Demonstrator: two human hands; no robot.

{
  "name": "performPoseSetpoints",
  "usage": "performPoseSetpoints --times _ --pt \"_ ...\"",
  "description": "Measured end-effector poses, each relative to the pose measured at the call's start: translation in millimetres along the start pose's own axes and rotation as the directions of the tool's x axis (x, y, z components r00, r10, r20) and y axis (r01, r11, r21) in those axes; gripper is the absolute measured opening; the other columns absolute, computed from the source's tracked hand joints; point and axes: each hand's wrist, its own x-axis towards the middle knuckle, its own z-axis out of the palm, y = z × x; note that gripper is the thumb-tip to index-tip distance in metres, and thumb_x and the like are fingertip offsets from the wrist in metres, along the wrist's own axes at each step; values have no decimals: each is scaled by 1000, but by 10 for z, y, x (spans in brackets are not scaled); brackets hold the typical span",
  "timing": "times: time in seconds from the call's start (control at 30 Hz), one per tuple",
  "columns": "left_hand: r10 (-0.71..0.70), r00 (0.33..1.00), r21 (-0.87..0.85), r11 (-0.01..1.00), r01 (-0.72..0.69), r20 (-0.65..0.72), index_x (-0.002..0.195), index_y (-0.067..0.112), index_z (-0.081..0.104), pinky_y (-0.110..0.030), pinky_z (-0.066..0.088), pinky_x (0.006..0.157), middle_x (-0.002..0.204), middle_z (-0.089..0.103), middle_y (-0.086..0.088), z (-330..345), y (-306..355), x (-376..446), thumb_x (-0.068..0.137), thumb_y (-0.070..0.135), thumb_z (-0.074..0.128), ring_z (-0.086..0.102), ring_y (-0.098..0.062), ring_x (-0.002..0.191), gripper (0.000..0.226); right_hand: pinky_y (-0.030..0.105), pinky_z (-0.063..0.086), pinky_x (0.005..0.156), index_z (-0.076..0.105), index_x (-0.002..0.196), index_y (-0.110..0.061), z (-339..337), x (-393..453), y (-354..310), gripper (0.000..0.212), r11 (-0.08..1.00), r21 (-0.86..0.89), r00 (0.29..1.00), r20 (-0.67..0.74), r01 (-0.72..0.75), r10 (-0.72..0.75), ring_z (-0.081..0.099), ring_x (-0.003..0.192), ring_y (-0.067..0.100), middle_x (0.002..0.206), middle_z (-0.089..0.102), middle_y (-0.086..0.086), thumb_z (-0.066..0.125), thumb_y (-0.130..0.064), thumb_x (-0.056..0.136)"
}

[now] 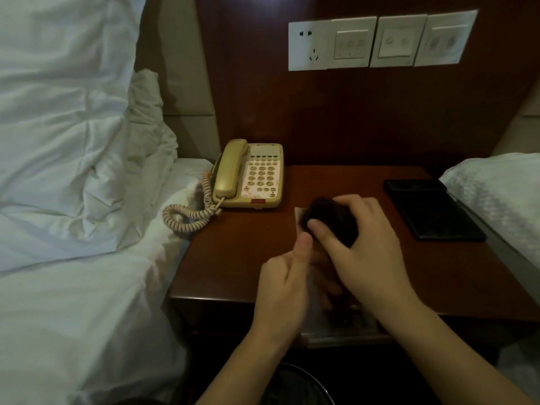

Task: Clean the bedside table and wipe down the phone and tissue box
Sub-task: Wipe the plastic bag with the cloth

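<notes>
The right hand (pixel 362 244) gripped a dark cloth (pixel 330 220) mid-table (pixel 233 258); the left hand (pixel 283 287), loosely curled, held nothing clear. Phone (pixel 251 173) sat at the back-left corner, seemingly unwiped; wiping it seemed next.

A cream corded phone (pixel 248 173) with its handset cradled sits at the back left of the dark wooden bench (pixel 233 252), while a flat black tissue box (pixel 432 211) lies at the right edge.

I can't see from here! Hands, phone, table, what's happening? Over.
Right hand grips dark cloth above bedside table. Left hand holds something; unclear. Phone untouched.
</notes>
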Motion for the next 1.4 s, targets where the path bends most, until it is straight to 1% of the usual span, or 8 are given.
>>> performPoseSetpoints --times 0.27,0.43,0.57,0.77,0.93,1.1,1.3,1.4 --pt "-55 987 7 998 57 -148 73 9 78 -24 54 65 71 75 -8 -222 -118 130 97 57 34 73 -17 71 69 16 41 82 50 108 -46 -66 -333 -44 35 955 -113 883 422 275 -204 36 102 -6 107 35 -30 69 -53 80" --pt "-79 995 -52 996 76 -63 79 -3 70 -25 47 44 58 68 -19 -137 -58 102 95 56 37 61 -21 43 69 27 45 87 52 114 -36 -92 -123 99 38 993 -101 992 121 54 -42 44 107 4 110 42 -19 62 -52 80" --pt "-60 998 -60 996 58 -28 83 2 71 -23 46 40 59 69 -18 -80 -49 46 99 49 38 62 -21 43 59 32 45 89 54 119 -26 -16 46 59 38 996 -67 995 -82 -61 55 48 110 13 114 47 -8 63 -46 87" --pt "23 996 78 997 -16 -88 60 3 65 -36 50 46 52 66 -13 -164 -100 85 106 43 36 64 -27 48 67 19 42 83 53 114 -36 101 68 -72 36 989 -32 980 138 146 -141 44 105 2 110 45 -19 55 -55 83" --pt "-65 998 -73 995 66 14 78 0 70 -22 44 39 59 69 -21 -106 -34 93 100 46 35 60 -20 39 61 27 46 84 54 113 -29 -17 130 39 34 998 -36 995 -96 -43 40 51 103 11 107 48 -11 67 -45 87" --pt "37 999 143 989 -35 -12 62 -4 64 -51 51 58 55 64 -19 -107 -149 69 105 58 32 64 -36 55 82 19 42 79 51 105 -35 87 26 -73 27 995 -44 996 12 92 -92 46 99 3 104 46 -16 65 -47 85" --pt "-48 994 -82 996 40 -100 76 0 71 -22 44 41 57 68 -19 -173 -48 95 107 41 30 59 -20 39 66 24 41 78 48 100 -34 -60 36 -3 28 998 -62 1000 -7 -7 6 49 97 9 100 46 -14 71 -41 85" --pt "-55 966 -20 998 51 -251 73 2 71 -23 45 47 53 66 -9 -276 -103 147 108 41 32 60 -16 43 66 23 43 79 47 95 -38 -84 -174 -67 30 988 -107 959 271 115 -82 46 95 2 99 44 -21 74 -41 82"
